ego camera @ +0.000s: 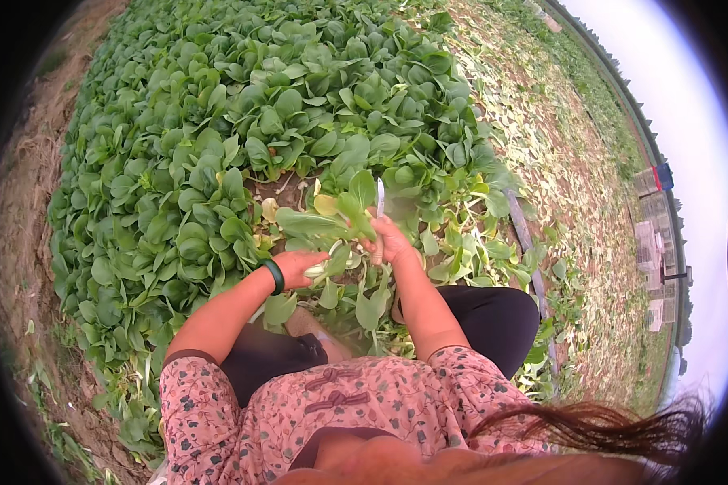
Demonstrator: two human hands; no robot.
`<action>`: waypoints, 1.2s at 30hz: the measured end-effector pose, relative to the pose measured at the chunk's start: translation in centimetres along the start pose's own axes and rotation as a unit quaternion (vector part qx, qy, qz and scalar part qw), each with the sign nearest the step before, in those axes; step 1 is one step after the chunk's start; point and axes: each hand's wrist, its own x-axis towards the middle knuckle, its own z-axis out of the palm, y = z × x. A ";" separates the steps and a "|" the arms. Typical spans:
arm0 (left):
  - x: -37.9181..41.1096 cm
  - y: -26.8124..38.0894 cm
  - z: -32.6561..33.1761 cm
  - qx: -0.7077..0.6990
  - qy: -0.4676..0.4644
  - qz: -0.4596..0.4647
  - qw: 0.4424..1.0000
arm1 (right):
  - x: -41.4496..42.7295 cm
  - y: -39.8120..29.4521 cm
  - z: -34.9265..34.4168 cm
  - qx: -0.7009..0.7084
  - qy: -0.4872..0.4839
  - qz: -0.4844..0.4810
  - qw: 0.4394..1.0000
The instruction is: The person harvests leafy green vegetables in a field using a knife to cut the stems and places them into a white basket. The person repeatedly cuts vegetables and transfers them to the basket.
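Note:
My left hand (298, 267), with a dark green bangle at the wrist, is closed around the pale stalks of a leafy green plant (338, 259), low between my knees. Just right of it, my right hand (388, 237) grips the pale handle of a knife (380, 197), whose blade points away from me. Green leaves with a yellowed one (326, 205) lie against the fingers of my right hand; whether it holds them too is unclear. Cut leaves (370, 309) hang or lie below both hands.
Dense leafy greens (267, 79) stand ahead and to the left. Loose leaves (467, 248) and a dark strip (525, 233) lie to the right, beyond them ground strewn with pale leaves (570, 157). Stacked crates (648, 242) stand far right. My bent knee (497, 321) is near my right arm.

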 end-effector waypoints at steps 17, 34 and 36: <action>1.9 -1.4 -2.6 -0.737 0.026 -0.072 0.672 | 2.0 -0.4 8.2 -0.540 -0.175 -0.090 0.819; 2.4 -6.0 -5.5 -0.359 0.120 -0.151 0.913 | 6.2 5.9 -8.2 -0.344 0.261 0.084 0.898; 4.4 -4.1 -6.3 -0.262 0.086 -0.140 0.951 | 7.9 6.5 -9.5 -0.394 0.300 0.032 0.868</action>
